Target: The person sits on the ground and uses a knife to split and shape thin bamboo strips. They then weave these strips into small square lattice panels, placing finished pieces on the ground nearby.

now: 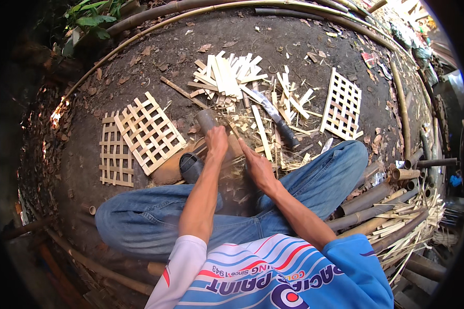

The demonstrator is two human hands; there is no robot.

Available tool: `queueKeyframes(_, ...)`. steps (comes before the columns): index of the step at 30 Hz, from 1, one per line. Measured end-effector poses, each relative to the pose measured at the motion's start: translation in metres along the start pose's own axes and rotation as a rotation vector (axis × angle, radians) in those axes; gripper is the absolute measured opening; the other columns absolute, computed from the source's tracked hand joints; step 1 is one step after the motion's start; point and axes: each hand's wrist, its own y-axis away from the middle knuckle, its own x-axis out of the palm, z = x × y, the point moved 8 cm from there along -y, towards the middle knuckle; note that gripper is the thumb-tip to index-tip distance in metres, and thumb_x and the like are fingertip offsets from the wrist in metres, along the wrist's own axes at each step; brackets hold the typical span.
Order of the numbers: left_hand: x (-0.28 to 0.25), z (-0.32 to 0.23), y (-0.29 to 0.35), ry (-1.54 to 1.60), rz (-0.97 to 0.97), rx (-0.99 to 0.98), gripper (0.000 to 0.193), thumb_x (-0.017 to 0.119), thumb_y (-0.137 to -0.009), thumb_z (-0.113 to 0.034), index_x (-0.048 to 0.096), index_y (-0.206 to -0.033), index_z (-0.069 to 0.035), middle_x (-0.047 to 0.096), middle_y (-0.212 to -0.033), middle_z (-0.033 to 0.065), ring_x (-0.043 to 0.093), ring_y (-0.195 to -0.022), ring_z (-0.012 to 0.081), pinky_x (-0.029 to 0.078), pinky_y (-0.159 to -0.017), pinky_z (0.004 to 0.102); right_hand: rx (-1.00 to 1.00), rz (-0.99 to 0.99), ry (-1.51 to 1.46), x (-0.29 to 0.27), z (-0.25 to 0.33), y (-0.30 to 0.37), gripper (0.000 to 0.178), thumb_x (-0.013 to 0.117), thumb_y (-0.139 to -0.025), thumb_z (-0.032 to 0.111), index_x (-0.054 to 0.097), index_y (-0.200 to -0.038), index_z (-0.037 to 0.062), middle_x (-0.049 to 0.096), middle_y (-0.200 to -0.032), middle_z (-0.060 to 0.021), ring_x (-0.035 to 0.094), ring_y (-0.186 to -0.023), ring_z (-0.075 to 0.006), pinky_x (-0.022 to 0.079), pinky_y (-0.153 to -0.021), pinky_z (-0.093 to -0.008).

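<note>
My left hand [216, 140] is closed on a short, thick dark cylinder [206, 121], a piece of wood or bamboo, held in front of my crossed legs. My right hand [261, 169] is beside it, its fingertips on the end of a thin brown strip [235, 130] that points away from me; whether it is wood or a blade I cannot tell. Below the strip a brown block [235, 147] shows in part. To the right lies a machete [272, 114] with a black handle, its blade among pale slats.
Pale slats [226, 74] are heaped ahead, with offcuts scattered around. Two woven lattice panels [149, 133] [116, 149] lie at left, another lattice panel [342, 105] at right. A dark sandal [191, 167] rests by my left forearm. Bamboo poles [366, 198] and split strips [412, 226] are piled at right.
</note>
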Motion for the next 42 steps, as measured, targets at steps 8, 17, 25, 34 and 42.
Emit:
queueKeyframes(8,-0.010,-0.008,-0.001,0.007,0.002,-0.023,0.019,0.054,-0.084,-0.005,0.073,-0.083,0.000,0.070,-0.087,0.0244,0.070,-0.084,0.0414,0.057,-0.075,0.0479,0.164,0.074,-0.191,0.022,-0.062,0.036,0.066,0.071,-0.084,0.009,0.043,-0.143,0.0065,0.069,-0.095,-0.0243,0.068,-0.086,-0.0390,0.053,-0.079,-0.0391)
queueKeyframes(17,0.004,0.004,-0.001,0.083,-0.044,0.027,0.019,0.054,-0.082,-0.008,0.071,-0.081,0.001,0.069,-0.086,0.0247,0.069,-0.083,0.0423,0.056,-0.074,0.0485,0.261,-0.049,-0.045,0.004,-0.045,0.026,0.037,0.071,-0.085,0.024,0.066,-0.118,0.0082,0.062,-0.100,-0.0237,0.063,-0.089,-0.0413,0.050,-0.076,-0.0476)
queueKeyframes(25,0.006,0.007,-0.003,0.067,-0.005,-0.010,0.018,0.061,-0.085,-0.016,0.069,-0.081,0.000,0.069,-0.088,0.0236,0.067,-0.085,0.0425,0.053,-0.076,0.0502,0.201,-0.193,0.019,-0.024,-0.005,0.005,0.033,0.071,-0.085,0.028,0.069,-0.114,0.0112,0.061,-0.088,-0.0113,0.063,-0.079,-0.0352,0.051,-0.069,-0.0442)
queueKeyframes(34,-0.008,-0.004,0.003,-0.007,0.017,-0.022,0.018,0.055,-0.085,-0.006,0.071,-0.083,0.001,0.070,-0.086,0.0229,0.069,-0.081,0.0429,0.057,-0.073,0.0486,0.107,-0.020,0.178,-0.022,0.002,0.030,0.054,0.072,-0.075,0.017,0.063,-0.128,0.0163,0.059,-0.090,-0.0092,0.065,-0.078,-0.0329,0.052,-0.068,-0.0447)
queueKeyframes(42,-0.007,-0.002,0.002,0.012,-0.010,-0.052,0.019,0.054,-0.085,-0.006,0.072,-0.081,0.000,0.070,-0.085,0.0230,0.069,-0.082,0.0435,0.057,-0.074,0.0494,0.130,0.027,0.131,-0.022,-0.012,0.011,0.046,0.070,-0.080,0.016,0.065,-0.125,0.0184,0.060,-0.090,-0.0141,0.064,-0.083,-0.0360,0.052,-0.071,-0.0468)
